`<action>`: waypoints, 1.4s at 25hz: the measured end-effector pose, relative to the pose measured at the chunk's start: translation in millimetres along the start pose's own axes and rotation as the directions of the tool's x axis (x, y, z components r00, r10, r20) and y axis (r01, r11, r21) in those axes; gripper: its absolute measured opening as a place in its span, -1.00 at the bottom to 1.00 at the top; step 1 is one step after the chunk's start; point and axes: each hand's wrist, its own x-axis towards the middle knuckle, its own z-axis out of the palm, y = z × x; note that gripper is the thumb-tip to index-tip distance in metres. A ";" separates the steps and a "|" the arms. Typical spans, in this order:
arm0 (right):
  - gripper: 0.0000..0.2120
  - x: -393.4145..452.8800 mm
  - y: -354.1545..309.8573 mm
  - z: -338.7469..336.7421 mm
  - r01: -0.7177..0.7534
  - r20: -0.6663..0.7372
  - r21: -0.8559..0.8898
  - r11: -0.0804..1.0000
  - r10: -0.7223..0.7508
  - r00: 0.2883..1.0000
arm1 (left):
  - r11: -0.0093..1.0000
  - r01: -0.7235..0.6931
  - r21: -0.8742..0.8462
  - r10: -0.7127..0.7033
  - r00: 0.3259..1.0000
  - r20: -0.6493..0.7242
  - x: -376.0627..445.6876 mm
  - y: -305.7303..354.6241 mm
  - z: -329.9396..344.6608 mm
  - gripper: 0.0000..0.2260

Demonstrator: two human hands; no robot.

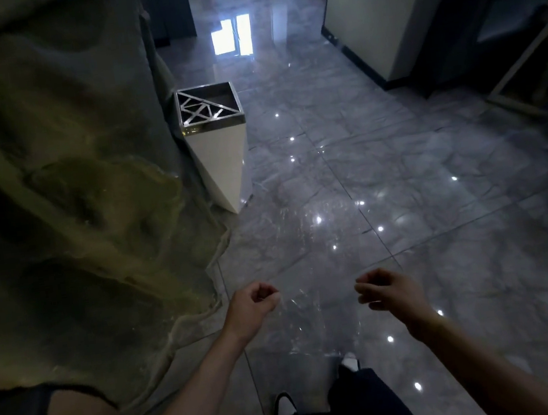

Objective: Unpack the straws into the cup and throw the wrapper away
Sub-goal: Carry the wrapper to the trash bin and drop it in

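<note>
I am standing on a glossy floor and holding a clear plastic wrapper (317, 316) stretched between both hands at waist height. It is see-through and shows only as faint glints and creases. My left hand (253, 304) pinches its left edge with the fingers curled. My right hand (387, 288) grips its right edge. Ahead and to the left, about two tiles away, stands a white square bin (221, 151) with a metal lattice rim (208, 106), set against the wall. No cup or straws are in view.
A rough rock-like wall (74, 197) fills the left side. Grey marble floor tiles (381, 166) stretch ahead and to the right. A pale cabinet (390, 13) and dark furniture stand at the far right. My shoes (285, 407) show at the bottom.
</note>
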 end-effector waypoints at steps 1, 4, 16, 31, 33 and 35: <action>-0.91 13.9 -5.2 -3.8 -0.002 0.003 0.009 1.000 0.002 1.000 | 1.000 0.008 -0.006 -0.008 1.000 0.001 13.6 6.9 2.4 -0.86; -0.90 55.3 -19.3 -16.6 -0.028 0.054 0.023 0.999 0.027 0.998 | 0.999 0.045 -0.016 -0.044 0.999 0.018 53.4 27.0 12.6 -0.87; -0.90 248.2 -97.5 -133.7 -0.036 0.101 0.106 0.994 0.025 0.995 | 0.992 0.118 -0.039 -0.120 0.992 -0.038 226.2 138.7 108.5 -0.94; -0.91 458.6 -215.9 -119.7 -0.020 0.193 0.045 0.999 0.011 0.981 | 0.975 0.141 -0.174 -0.165 0.978 -0.130 422.3 192.5 80.8 -0.95; -0.92 489.4 -241.5 -109.4 -0.021 0.184 0.041 0.999 0.014 0.983 | 0.974 0.144 -0.174 -0.168 0.978 -0.126 458.6 202.9 65.5 -0.96; -0.91 516.4 -264.4 -97.8 -0.012 0.176 0.035 0.999 0.006 0.984 | 0.977 0.141 -0.161 -0.161 0.979 -0.124 493.7 212.2 49.0 -0.93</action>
